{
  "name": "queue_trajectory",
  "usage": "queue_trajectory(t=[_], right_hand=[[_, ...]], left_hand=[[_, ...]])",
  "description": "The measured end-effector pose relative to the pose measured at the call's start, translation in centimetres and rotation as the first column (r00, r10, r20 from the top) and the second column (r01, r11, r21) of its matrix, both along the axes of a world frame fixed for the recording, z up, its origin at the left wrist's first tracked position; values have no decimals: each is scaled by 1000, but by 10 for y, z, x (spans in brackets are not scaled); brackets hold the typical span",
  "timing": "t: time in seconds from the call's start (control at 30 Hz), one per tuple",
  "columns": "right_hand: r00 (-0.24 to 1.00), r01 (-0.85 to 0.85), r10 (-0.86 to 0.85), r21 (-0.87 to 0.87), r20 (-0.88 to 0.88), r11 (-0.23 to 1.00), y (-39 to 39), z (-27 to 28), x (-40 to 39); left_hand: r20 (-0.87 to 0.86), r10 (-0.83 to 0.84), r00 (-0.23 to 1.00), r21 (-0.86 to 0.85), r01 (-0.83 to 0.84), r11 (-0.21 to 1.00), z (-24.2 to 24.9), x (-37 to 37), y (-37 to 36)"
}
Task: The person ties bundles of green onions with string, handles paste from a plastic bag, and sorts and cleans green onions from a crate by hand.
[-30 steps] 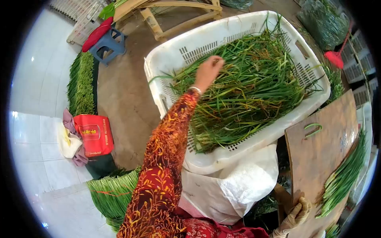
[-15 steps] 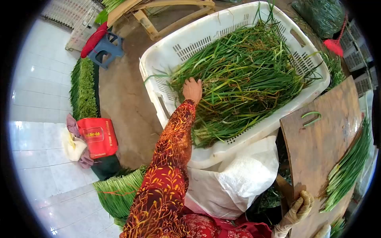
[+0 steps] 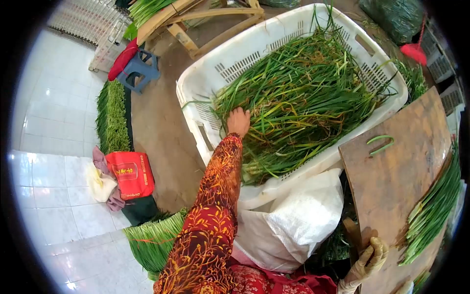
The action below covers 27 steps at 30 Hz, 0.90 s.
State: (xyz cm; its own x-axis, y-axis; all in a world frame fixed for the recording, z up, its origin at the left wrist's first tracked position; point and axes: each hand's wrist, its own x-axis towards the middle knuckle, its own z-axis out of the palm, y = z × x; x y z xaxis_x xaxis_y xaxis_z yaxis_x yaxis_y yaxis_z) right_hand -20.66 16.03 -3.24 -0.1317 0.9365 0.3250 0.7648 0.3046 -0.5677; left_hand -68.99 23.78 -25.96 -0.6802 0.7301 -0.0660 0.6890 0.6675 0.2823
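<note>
My bare left hand [image 3: 239, 122] reaches into a white plastic crate [image 3: 197, 79] at its near left side. Its fingers are bent down into a heap of garlic chives [image 3: 303, 98], closed on some of them; the fingertips are hidden among the leaves. The heap is tangled, with yellowed and brown leaves mixed among the green. At the lower right, my gloved right hand [image 3: 371, 257] rests by the edge of a wooden board [image 3: 387, 181], fingers loosely curled, with nothing visible in it. One loose green leaf [image 3: 381, 144] and a neater bunch of chives [image 3: 431, 220] lie on this board.
A white woven sack [image 3: 303, 215] hangs below the crate. Stacked chives [image 3: 154, 240] lie at lower left, beside a red bag [image 3: 130, 175]. A blue stool [image 3: 141, 71] and a wooden frame [image 3: 215, 22] stand farther off. A dark plastic bag [image 3: 394, 19] sits at upper right.
The view has shifted slightly, so the things at left appear farther right and the board a little farther left. My left hand stays at the same place in the chives.
</note>
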Motion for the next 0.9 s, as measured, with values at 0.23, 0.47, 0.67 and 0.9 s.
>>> queue_trajectory(t=[0.23,0.47,0.67,0.9], right_hand=[[998,-29,28,21,50,999,2,7,-4],[997,-31,32,-7,75,999,3,12,-8],[999,-12,11,18,38,1000,2,-1,0],[998,-35,31,77,47,996,3,-1,-4]], left_hand=[[35,-35,999,-21,36,999,8,-2,-4],[1,-135,991,-46,135,990,-13,-14,-5],[208,-473,856,-464,512,723,50,-13,-2],[715,-108,691,-360,497,789,54,-34,-16]])
